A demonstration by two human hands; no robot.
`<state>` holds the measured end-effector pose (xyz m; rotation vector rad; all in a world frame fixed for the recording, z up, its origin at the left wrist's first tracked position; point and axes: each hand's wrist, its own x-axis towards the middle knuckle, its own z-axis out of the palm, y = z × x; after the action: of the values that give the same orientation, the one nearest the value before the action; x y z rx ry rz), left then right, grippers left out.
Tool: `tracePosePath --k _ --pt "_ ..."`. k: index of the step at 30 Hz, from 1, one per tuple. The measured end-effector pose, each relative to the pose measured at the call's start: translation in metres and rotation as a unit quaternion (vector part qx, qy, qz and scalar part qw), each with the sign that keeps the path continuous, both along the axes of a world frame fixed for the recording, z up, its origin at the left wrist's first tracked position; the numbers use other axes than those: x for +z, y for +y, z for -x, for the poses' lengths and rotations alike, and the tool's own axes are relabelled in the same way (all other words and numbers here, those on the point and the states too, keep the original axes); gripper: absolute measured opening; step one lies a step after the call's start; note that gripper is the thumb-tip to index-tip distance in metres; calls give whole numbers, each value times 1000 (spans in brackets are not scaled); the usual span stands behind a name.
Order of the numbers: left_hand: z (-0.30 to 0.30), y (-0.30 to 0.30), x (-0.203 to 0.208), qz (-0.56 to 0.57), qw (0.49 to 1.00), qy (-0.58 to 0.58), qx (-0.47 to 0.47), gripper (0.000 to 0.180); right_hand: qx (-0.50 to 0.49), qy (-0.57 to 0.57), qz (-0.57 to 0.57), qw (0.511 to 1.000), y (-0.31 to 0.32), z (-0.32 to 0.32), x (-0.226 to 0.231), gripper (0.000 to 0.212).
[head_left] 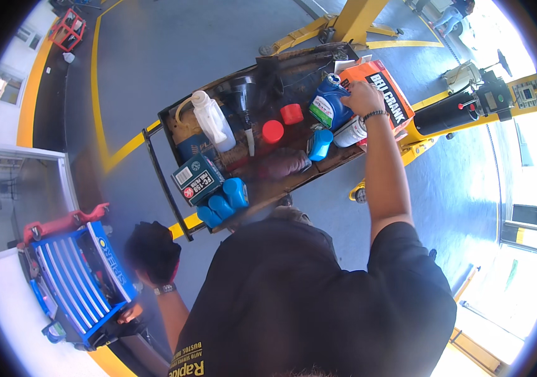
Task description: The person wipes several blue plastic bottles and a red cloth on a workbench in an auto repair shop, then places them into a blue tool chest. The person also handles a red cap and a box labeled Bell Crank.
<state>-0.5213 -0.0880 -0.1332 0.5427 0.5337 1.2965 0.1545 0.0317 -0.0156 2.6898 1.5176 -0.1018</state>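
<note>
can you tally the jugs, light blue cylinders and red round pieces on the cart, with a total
Jugs: 2, a white jug and a dark blue jug
Light blue cylinders: 4, three clustered at one corner and one apart
Red round pieces: 2
Total: 8

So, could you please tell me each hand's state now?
Left hand: dark, blurred; state cannot be told.
Right hand: at the blue jug; whether gripping cannot be told.
</note>
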Motion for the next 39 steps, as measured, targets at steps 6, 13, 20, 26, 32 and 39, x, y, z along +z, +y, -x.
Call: tracePosePath --k 6,13,20,26,32,39 --pt "7 12 -12 15 999 -34 12 69 53 59 14 997 17 -17 -6 44" --pt "7 11 -23 25 998 -53 16 69 103 110 -171 974 4 6 29 31" --pt "15 -6 -32 33 995 -71 55 69 333 73 -272 900 -22 49 70 27" --pt "18 8 -13 37 990 -110 81 65 462 25 -265 846 -57 94 96 40" --pt "-5 35 8 -61 985 -161 -8 65 489 48 -264 830 -68 110 125 39" --pt "-26 51 15 -57 987 -145 -33 69 544 30 -278 791 -83 104 191 45"
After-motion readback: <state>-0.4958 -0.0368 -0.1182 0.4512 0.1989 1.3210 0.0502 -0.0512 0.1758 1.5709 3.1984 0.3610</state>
